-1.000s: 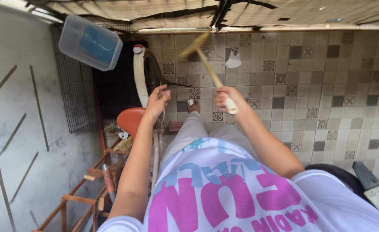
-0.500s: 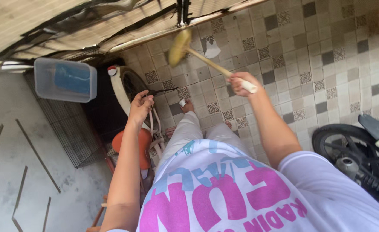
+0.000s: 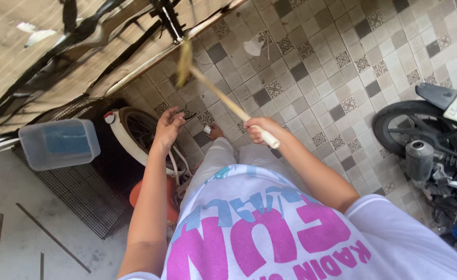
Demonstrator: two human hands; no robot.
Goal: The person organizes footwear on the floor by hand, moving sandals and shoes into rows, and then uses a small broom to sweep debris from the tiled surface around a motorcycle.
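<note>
Item: broom (image 3: 223, 98), long wooden handle with a pale cap at the near end and a yellowish bristle head at the far end.

Location: centre of the frame, above the patterned tile floor (image 3: 342, 62). The bristle head lies upper centre-left, blurred, near the foot of the corrugated wall (image 3: 57, 57).

Axis and heading: the long axis runs diagonally from the capped end at centre to the head at upper left. The head points away from the person, toward the wall.

Grip: right hand (image 3: 259, 129) closed round the handle just above the cap. Left hand (image 3: 167, 126) off the broom, fingers loosely spread and holding nothing, over the white-rimmed bicycle wheel (image 3: 130, 137).

Handling, as judged: light, stiff along the shaft, soft only at the bristles. Held so near the end, the head would swing freely and be hard to steer; a second hold mid-shaft would steady it. The smooth cap may slip.

Surroundings: clear plastic box (image 3: 57, 142) with a blue inside, at left, over a black wire cage (image 3: 83, 194); an orange seat (image 3: 170, 199) below the wheel; a motorcycle (image 3: 436, 140) at right; a scrap of white litter (image 3: 253, 47) on the tiles at upper centre.
</note>
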